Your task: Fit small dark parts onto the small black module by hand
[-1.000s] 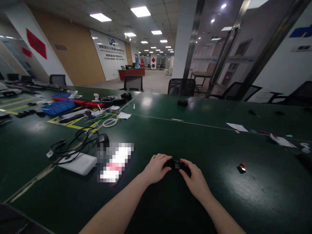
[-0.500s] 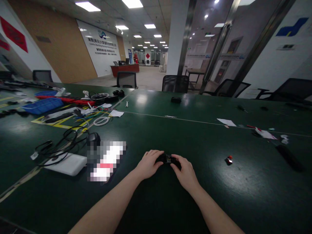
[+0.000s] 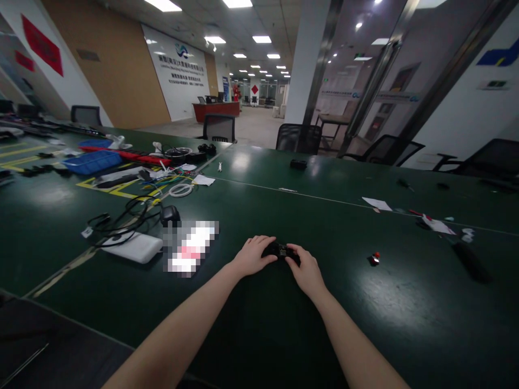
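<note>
A small dark device lies between my hands on the green table. It is black and elongated, with a pale, shiny patch at its middle. My left hand is closed on its left end, fingers over the top and thumb at the near side. Its right end is gripped between the thumb and fingers of my right hand. Both ends are partly covered by my fingers, and the exact kind of device cannot be made out.
To the left are a blurred-out bright slab, a white box and a black cable. Farther back stands a blue tray near a wrench. On the right lie a small red-and-silver piece and a long dark object.
The view has tilted down and turned slightly left, so the tabletop sits a little higher in it. Both hands keep hold of the dark device, with almost the same grip.
</note>
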A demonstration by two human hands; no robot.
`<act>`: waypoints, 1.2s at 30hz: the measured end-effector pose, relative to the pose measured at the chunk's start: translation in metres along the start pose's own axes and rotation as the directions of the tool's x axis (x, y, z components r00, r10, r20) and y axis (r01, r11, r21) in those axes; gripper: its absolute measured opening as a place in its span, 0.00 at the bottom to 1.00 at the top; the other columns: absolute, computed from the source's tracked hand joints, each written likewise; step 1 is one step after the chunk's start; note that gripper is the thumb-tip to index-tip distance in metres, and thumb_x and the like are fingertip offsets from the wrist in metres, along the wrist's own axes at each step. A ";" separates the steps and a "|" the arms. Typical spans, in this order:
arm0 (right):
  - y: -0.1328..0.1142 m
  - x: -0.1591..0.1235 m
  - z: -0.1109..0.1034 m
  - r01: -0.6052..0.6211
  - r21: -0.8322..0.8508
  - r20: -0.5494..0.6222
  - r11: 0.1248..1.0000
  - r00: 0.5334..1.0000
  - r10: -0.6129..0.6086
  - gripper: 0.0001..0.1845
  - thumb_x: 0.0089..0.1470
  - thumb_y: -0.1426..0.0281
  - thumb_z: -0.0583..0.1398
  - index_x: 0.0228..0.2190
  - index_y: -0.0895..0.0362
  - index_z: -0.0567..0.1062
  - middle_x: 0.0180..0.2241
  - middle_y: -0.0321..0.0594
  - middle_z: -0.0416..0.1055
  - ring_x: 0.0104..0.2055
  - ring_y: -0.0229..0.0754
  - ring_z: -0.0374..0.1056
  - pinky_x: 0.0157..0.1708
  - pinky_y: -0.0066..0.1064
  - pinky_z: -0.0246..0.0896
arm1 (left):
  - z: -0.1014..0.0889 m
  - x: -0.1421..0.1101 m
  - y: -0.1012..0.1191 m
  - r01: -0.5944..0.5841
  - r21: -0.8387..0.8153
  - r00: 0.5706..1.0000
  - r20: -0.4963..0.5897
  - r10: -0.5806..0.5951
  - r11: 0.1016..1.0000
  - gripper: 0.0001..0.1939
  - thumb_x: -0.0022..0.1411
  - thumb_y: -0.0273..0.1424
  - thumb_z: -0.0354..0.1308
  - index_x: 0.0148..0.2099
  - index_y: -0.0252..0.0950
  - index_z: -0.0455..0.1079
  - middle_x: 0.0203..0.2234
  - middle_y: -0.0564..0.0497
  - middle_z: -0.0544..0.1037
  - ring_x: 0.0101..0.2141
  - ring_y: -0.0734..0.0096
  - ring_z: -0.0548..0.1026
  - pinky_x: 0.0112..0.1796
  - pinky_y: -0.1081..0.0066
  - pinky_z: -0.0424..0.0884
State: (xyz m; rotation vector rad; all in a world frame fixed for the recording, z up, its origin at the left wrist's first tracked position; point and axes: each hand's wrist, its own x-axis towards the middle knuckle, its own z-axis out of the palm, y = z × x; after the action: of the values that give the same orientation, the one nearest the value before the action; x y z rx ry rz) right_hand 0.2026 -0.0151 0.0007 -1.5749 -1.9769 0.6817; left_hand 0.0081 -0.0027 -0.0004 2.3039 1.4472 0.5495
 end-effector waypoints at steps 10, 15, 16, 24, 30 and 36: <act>0.003 -0.001 0.002 0.037 0.020 -0.034 0.999 0.999 -0.036 0.18 0.53 0.70 0.55 0.47 0.53 0.68 0.46 0.40 0.69 0.49 0.46 0.64 0.50 0.43 0.56 | 0.005 0.003 0.001 0.048 0.005 0.999 -0.022 -0.048 0.999 0.20 0.63 0.36 0.52 0.57 0.43 0.59 0.52 0.50 0.67 0.52 0.60 0.63 0.51 0.61 0.59; 0.005 -0.001 0.001 0.081 0.040 -0.049 0.996 0.996 -0.079 0.17 0.51 0.69 0.57 0.45 0.50 0.70 0.46 0.37 0.70 0.50 0.44 0.64 0.51 0.42 0.55 | 0.009 0.004 -0.001 0.045 -0.006 0.999 -0.023 -0.045 0.999 0.18 0.64 0.34 0.51 0.56 0.44 0.60 0.51 0.51 0.68 0.53 0.61 0.63 0.51 0.61 0.57; 0.005 -0.002 0.001 0.085 0.043 -0.050 0.995 0.995 -0.083 0.17 0.50 0.68 0.58 0.45 0.49 0.70 0.47 0.36 0.69 0.51 0.44 0.63 0.52 0.42 0.54 | 0.009 0.004 -0.002 0.045 -0.008 0.999 -0.021 -0.045 0.999 0.19 0.64 0.34 0.50 0.57 0.44 0.59 0.52 0.51 0.68 0.53 0.61 0.62 0.52 0.61 0.57; 0.005 -0.001 0.004 0.052 0.069 -0.085 0.996 0.995 -0.046 0.15 0.48 0.67 0.60 0.41 0.47 0.73 0.48 0.37 0.68 0.52 0.47 0.62 0.52 0.46 0.52 | 0.007 0.004 0.000 0.048 0.001 0.999 0.003 -0.048 0.999 0.21 0.63 0.34 0.51 0.58 0.46 0.58 0.54 0.52 0.66 0.55 0.62 0.61 0.53 0.61 0.56; 0.003 -0.001 0.003 0.056 0.097 -0.093 0.994 0.995 -0.047 0.11 0.47 0.69 0.60 0.36 0.46 0.74 0.45 0.35 0.70 0.51 0.48 0.62 0.51 0.48 0.50 | 0.006 0.004 0.003 0.052 0.002 0.999 0.004 -0.052 0.999 0.19 0.63 0.33 0.50 0.57 0.46 0.60 0.52 0.53 0.68 0.54 0.62 0.62 0.52 0.62 0.58; 0.005 0.000 0.004 0.043 0.165 -0.098 0.985 0.995 -0.027 0.11 0.47 0.69 0.61 0.36 0.46 0.74 0.45 0.35 0.69 0.50 0.47 0.62 0.52 0.47 0.50 | 0.009 0.004 0.000 0.061 -0.022 0.998 -0.001 -0.061 0.998 0.20 0.63 0.32 0.51 0.57 0.46 0.60 0.52 0.53 0.68 0.54 0.63 0.62 0.52 0.62 0.57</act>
State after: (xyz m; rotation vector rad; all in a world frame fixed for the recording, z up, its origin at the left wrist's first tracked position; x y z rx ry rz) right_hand 0.2032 -0.0148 -0.0055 -1.4425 -1.8238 0.7245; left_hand 0.0134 -0.0001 -0.0076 2.2351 1.4991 0.5474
